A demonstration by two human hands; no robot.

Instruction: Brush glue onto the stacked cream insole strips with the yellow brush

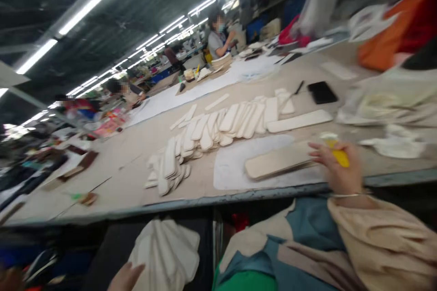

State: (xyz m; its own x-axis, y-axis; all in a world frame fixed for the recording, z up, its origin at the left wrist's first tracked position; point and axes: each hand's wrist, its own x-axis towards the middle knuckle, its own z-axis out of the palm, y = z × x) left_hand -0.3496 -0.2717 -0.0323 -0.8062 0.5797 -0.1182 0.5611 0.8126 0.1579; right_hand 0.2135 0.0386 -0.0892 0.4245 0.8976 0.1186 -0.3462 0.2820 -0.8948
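My right hand (336,163) is closed around a small yellow tool (341,157) with a pale end; its exact kind is blurred. The fingertips of that hand are at the right end of a neat stack of long beige strips (280,161) with rounded ends. Under this stack lies a white sheet (230,168). At the bottom edge my left hand (126,277) is partly cut off, its fingertips against a fan of white flat pieces (167,250) over a dark surface. Whether it grips them cannot be made out.
Loose cream strips (208,129) spread in a long overlapping row behind the sheet. A black phone-like slab (322,92), a pen (299,87) and plastic bags (385,95) lie to the right. The table's front edge (191,204) runs before me. A masked person (218,41) works farther back.
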